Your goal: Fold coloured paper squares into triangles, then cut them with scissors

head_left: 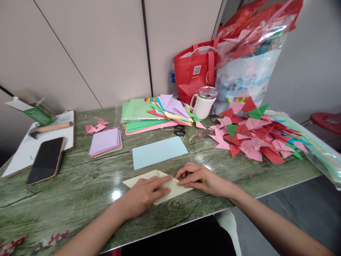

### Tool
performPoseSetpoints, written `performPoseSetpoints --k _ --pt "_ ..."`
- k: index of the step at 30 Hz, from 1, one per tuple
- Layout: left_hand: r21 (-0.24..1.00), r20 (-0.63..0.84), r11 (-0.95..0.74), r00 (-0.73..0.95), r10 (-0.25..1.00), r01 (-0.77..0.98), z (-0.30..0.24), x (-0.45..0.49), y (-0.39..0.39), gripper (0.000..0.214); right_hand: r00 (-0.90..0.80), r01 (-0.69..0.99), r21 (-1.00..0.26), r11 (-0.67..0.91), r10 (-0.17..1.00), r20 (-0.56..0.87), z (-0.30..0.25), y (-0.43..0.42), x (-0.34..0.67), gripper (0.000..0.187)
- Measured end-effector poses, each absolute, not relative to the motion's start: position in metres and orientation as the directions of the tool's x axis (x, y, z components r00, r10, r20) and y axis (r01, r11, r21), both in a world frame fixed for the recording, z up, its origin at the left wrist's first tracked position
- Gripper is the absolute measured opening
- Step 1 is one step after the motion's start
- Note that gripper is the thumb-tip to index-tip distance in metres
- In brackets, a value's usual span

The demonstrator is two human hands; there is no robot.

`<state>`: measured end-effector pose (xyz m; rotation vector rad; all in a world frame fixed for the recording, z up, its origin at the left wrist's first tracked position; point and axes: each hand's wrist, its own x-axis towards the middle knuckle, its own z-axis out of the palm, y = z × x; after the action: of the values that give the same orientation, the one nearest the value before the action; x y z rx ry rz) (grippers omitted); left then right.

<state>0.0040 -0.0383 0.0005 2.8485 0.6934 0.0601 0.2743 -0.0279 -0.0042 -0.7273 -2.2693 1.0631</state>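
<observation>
A pale yellow sheet of folded paper lies on the table near its front edge, with pointed ends and creases. My left hand rests on it, index finger stretched across the sheet and thumb apart from it, covering part of the folds. At the right part of the same paper, my right hand has its fingertips drawn together on a fold. Just beyond both hands is a flat light blue paper rectangle. Black-handled scissors lie behind it.
Folded red, pink and green paper pieces are heaped at right. Colored paper stacks, a square stack and a white mug stand behind. A phone and hammer lie left. A red bag is at the back.
</observation>
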Motion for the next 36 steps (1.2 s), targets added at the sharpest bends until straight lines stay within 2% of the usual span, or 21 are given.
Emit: performPoseSetpoints --k 4,15,27,36 --pt "0.18 0.02 -0.89 0.903 0.429 0.419 0.0008 0.0041 -0.0379 0.039 -0.711 0.246 -0.805 0.54 0.665 0.229 -0.0052 -0.0277 0.274 0.019" --pt "0.117 -0.038 -0.913 0.92 0.39 0.391 0.0043 0.0042 -0.037 0.047 -0.708 0.245 -0.792 0.56 0.661 0.248 -0.0062 -0.0275 0.2734 0.019" --pt "0.12 -0.012 -0.913 0.92 0.391 0.389 0.0002 0.0036 -0.0352 0.041 -0.724 0.245 -0.806 0.538 0.655 0.218 -0.0053 -0.0259 0.2753 0.019" --pt "0.169 0.01 -0.901 0.913 0.407 0.4 0.0017 0.0035 -0.0368 0.042 -0.777 0.211 -0.816 0.538 0.599 0.194 -0.0005 -0.0203 0.2805 0.022"
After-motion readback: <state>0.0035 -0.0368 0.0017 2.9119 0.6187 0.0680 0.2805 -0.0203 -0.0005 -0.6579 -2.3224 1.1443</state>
